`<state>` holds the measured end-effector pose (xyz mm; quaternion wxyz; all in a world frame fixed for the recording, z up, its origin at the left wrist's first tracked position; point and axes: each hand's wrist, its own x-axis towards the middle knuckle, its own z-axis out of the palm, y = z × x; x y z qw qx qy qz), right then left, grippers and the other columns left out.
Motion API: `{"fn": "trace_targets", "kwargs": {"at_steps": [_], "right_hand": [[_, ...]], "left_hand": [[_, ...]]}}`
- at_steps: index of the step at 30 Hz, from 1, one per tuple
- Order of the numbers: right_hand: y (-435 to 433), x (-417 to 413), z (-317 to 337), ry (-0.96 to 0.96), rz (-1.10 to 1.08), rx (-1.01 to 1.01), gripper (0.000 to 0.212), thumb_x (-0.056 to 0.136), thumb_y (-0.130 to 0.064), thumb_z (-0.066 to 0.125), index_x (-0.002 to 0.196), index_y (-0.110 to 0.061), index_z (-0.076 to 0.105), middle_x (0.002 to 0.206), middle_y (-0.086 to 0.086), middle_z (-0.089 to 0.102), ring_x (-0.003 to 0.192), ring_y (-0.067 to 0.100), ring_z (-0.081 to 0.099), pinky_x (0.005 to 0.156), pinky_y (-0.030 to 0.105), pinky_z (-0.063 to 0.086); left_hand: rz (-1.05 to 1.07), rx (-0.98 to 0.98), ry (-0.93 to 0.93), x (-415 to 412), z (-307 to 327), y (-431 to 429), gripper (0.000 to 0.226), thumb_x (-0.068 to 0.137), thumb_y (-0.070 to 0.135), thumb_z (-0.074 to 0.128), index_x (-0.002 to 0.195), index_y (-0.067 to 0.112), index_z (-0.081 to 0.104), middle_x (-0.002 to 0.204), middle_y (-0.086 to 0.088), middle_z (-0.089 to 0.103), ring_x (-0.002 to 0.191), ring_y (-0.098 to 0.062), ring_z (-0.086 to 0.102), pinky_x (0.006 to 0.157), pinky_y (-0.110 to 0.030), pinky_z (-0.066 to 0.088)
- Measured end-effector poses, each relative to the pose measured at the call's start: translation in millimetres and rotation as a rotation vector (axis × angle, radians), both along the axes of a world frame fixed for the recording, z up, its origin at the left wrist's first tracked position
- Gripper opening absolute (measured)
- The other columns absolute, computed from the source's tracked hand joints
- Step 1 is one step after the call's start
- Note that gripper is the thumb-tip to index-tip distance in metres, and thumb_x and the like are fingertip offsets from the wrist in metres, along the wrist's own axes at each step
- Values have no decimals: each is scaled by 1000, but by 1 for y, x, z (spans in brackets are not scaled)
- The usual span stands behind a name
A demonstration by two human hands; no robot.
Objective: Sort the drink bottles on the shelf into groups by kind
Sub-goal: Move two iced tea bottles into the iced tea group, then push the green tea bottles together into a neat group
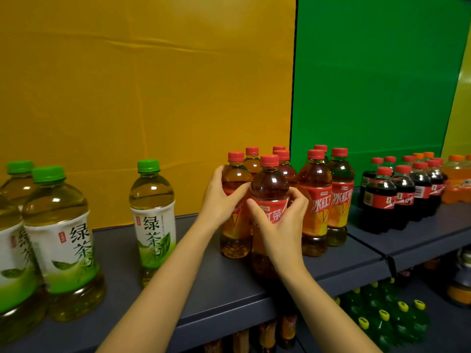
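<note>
1. At the centre of the frame, the right hand [280,222] is clamped round the red label of the front iced tea bottle [270,182], with the thumb on the label's left and the fingers curled round its right.
2. Just left of it, the left hand [221,197] grips the neighbouring iced tea bottle [235,240], fingers behind its shoulder and thumb across its front.
3. Both bottles are upright at the front left of the red-capped iced tea group [316,200] on the grey shelf [204,281].
4. Left of centre, a lone green tea bottle [153,212] stands apart. A green tea pair [61,238] stands close together at the left edge.
5. On the right, cola bottles [382,200] are clustered together, with orange soda bottles [456,184] just beyond at the frame's edge.
6. At lower right, yellow-capped green bottles [382,317] sit on a lower level.
</note>
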<state>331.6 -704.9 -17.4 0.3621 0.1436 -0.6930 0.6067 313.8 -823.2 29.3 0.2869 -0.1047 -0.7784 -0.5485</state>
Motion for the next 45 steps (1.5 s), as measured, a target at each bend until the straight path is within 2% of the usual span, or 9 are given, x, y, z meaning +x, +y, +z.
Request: {"fn": "trace_targets", "kwargs": {"at_steps": [10, 13, 15, 18, 22, 26, 32, 39, 45], "right_hand": [[3, 12, 3, 38, -107, 84, 94, 58, -55, 78, 132, -23, 29, 123, -14, 31, 126, 12, 34, 107, 47, 34], [7, 27, 6, 173, -73, 59, 76, 65, -49, 74, 126, -30, 32, 118, -19, 34, 119, 10, 39, 104, 34, 36], [3, 36, 7, 255, 17, 36, 60, 71, -40, 68, 121, -28, 37, 115, -19, 38, 111, 6, 43, 97, 20, 37], [-13, 44, 7, 288, 195, 54, 43, 75, -29, 65, 112, -25, 45, 110, -13, 46, 102, 1, 47, 86, 11, 38], [-45, 46, 3, 224, 433, 135, 38, 74, -22, 66, 107, -27, 49, 104, -11, 51, 95, 5, 50, 79, 14, 40], [-81, 41, 1, 120, 557, 260, 58, 73, -30, 75, 117, -31, 38, 118, -13, 46, 108, 4, 45, 89, 12, 38], [-116, 29, -4, -146, 750, 275, 95, 59, -35, 83, 125, -40, 15, 135, -10, 36, 121, 10, 44, 94, 24, 42], [-130, 12, -9, -445, 932, 176, 82, 68, -6, 78, 122, -27, 19, 110, -8, 49, 107, 11, 51, 91, 28, 45], [-131, -3, -4, -494, 972, 143, 69, 68, -2, 76, 121, -20, 36, 105, -4, 59, 95, 7, 58, 72, 21, 51]], "left_hand": [[24, 79, -111, 25, 4, -5, 71, 86, 27, 62, 145, 19, 22, 148, 1, 33, 135, -13, 32, 99, -21, 35], [1, 155, 7, 58, 2, -11, 35, 90, 16, 56, 124, 22, 48, 127, 5, 52, 119, -2, 47, 78, -2, 43], [49, 191, 95, 82, -7, -21, 21, 89, 13, 56, 108, 23, 57, 111, 10, 60, 100, 3, 56, 75, -5, 45], [180, 222, 198, 115, -24, -40, 12, 85, 11, 59, 91, 21, 64, 89, 4, 68, 84, -7, 63, 73, -17, 51], [563, 130, 293, 149, -49, -72, 17, 83, 6, 62, 78, 22, 64, 78, 5, 66, 71, -3, 60, 61, -11, 48], [925, 7, 332, 166, -65, -103, 10, 83, 16, 64, 92, 19, 60, 86, 2, 59, 79, -8, 58, 70, -19, 48], [1027, -121, 110, 167, -80, -125, 63, 76, 21, 71, 131, 11, 40, 118, 0, 46, 110, -19, 51, 90, -38, 48], [992, -262, -89, 158, -81, -136, 86, 75, 37, 71, 140, 4, 25, 137, -13, 44, 126, -30, 44, 98, -39, 41], [939, -268, -112, 142, -76, -148, 73, 77, 28, 71, 131, 1, 31, 129, -16, 49, 120, -32, 49, 92, -43, 47]]}}
